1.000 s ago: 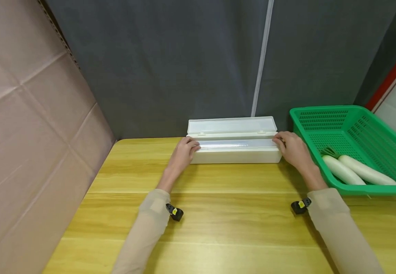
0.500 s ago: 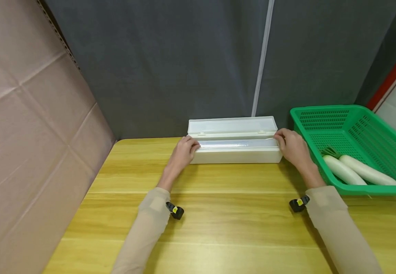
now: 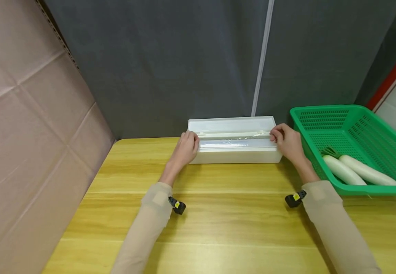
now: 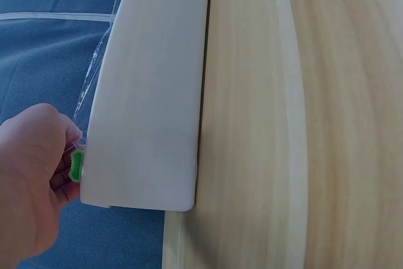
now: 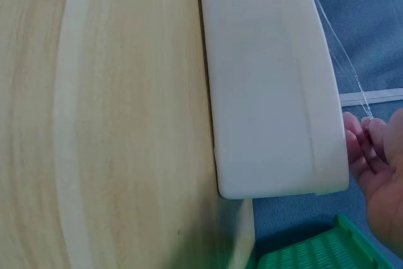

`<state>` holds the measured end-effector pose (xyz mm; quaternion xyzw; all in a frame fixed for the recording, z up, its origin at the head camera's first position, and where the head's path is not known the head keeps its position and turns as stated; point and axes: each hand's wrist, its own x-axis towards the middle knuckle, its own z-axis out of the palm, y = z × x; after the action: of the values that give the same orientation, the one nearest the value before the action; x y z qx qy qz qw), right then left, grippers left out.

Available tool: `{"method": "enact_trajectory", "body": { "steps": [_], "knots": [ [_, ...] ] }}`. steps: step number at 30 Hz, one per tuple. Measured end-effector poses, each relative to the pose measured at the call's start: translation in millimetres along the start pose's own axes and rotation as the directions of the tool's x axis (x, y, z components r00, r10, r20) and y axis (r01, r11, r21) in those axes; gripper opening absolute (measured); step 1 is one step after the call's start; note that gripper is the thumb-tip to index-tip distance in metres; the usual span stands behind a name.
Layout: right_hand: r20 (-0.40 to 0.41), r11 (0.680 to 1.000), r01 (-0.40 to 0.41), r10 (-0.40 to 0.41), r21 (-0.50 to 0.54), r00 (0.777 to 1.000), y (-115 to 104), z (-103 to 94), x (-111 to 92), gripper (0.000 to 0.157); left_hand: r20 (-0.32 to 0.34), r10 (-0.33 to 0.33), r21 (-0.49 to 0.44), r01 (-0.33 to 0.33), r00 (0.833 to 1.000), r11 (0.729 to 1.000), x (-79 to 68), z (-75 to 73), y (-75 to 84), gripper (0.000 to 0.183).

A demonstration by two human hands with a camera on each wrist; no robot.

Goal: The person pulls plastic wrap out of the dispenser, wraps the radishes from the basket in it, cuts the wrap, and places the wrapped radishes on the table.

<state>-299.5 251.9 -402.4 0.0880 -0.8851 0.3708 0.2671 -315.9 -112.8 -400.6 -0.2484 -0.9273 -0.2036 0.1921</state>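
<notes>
Film stretches between left hand and right hand, fingers of each pinching its edge; open white box just below fingers, on wooden surface. Step seems drawing film out; next move likely calls for even, taut pull.

Box on table, left of basket with 2 radishes.

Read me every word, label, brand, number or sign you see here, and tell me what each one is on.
No text is readable in any view.
Long white plastic box, clear plastic film and green perforated plastic basket: no lettering shows.
Black boxy left-wrist device and black boxy right-wrist device: each bears a yellow patch; any marks there are too small and blurred to read.
</notes>
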Motion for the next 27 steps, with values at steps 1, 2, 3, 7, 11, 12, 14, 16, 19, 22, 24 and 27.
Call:
{"method": "enact_trajectory", "body": {
  "steps": [1, 2, 3, 7, 11, 12, 14, 16, 19, 22, 24, 27],
  "knots": [
    [0.009, 1.000, -0.012, 0.012, 0.003, 1.000, 0, -0.4, 0, 0.016, 0.004, 0.003, 0.001, -0.003, 1.000, 1.000, 0.6, 0.4, -0.4, 0.013],
    [0.018, 1.000, -0.022, 0.022, 0.005, 1.000, -1, -0.9, 1, 0.017, 0.008, 0.006, 0.002, -0.006, 1.000, 1.000, 1.0, 0.6, -0.9, 0.012],
    [0.028, 0.999, -0.032, 0.031, 0.007, 0.999, -1, -1.6, 1, 0.017, 0.014, 0.008, 0.000, -0.008, 1.000, 1.000, 1.3, 0.6, -1.2, 0.011],
    [0.091, 0.996, -0.090, 0.089, 0.005, 0.992, -3, -5.1, 4, 0.019, 0.028, 0.001, -0.013, -0.001, 1.000, 1.000, 3.8, 0.7, -2.7, 0.009],
    [0.141, 0.989, -0.144, 0.145, -0.013, 0.979, -5, -6.9, 6, 0.016, 0.034, -0.033, -0.044, 0.034, 0.999, 0.998, 6.7, 0.2, -3.3, 0.010],
    [0.141, 0.989, -0.150, 0.150, -0.016, 0.979, -6, -6.7, 6, 0.016, 0.035, -0.040, -0.055, 0.042, 0.999, 0.998, 7.3, -0.1, -3.4, 0.009],
    [0.120, 0.989, -0.150, 0.151, -0.012, 0.981, -7, -5.8, 7, 0.014, 0.029, -0.050, -0.076, 0.052, 0.998, 0.996, 8.4, -1.4, -3.4, 0.008],
    [0.086, 0.989, -0.147, 0.147, -0.003, 0.985, -8, -4.1, 9, 0.014, 0.017, -0.056, -0.095, 0.057, 0.998, 0.994, 8.9, -2.2, -4.2, 0.007],
    [0.046, 0.989, -0.148, 0.147, 0.024, 0.988, -10, -1.4, 10, 0.015, -0.016, -0.060, -0.126, 0.058, 0.998, 0.990, 9.4, -2.6, -6.1, 0.006],
    [0.019, 0.984, -0.170, 0.169, 0.056, 0.985, -12, 0.6, 12, 0.015, -0.061, -0.061, -0.161, 0.050, 0.996, 0.986, 10.6, -2.2, -8.7, 0.004],
    [-0.005, 0.980, -0.187, 0.188, 0.068, 0.982, -12, 1.3, 13, 0.015, -0.085, -0.059, -0.195, 0.041, 0.995, 0.980, 12.1, -1.9, -9.8, 0.004],
    [-0.048, 0.977, -0.203, 0.206, 0.073, 0.977, -12, 2.0, 15, 0.013, -0.106, -0.056, -0.249, 0.028, 0.993, 0.968, 14.8, -2.6, -10.1, 0.006]
  ]
}}
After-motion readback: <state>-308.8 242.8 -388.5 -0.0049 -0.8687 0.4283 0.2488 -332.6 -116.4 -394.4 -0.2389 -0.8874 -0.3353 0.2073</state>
